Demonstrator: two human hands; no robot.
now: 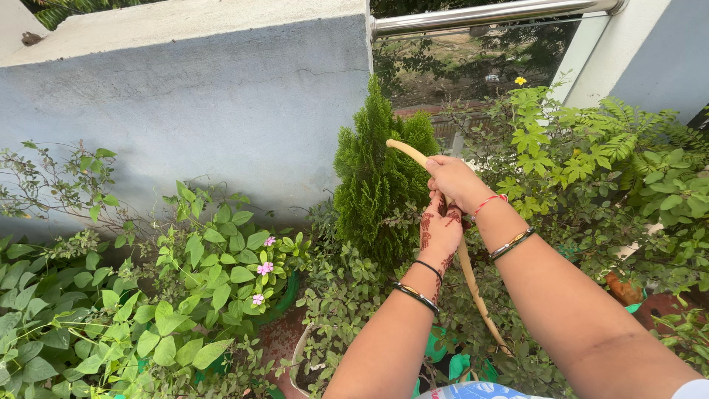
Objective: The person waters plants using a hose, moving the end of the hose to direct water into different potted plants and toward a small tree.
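Note:
My right hand [452,179] grips a pale yellow garden hose [473,284] near its open end, which points left toward a small cone-shaped conifer [373,177]. The hose runs down between my forearms toward the bottom of the view. Just below it, my left hand [440,229], patterned with dark henna, is held up against the hose; how firmly it grips cannot be made out. Both wrists carry bangles. No water is visible at the hose's end.
Potted plants crowd the ground: a pink-flowered plant [262,267] at centre left, leafy shrubs [613,170] on the right, terracotta pots [624,290] at the right. A grey parapet wall [192,96] stands behind, with a steel rail [487,15] over a glass panel.

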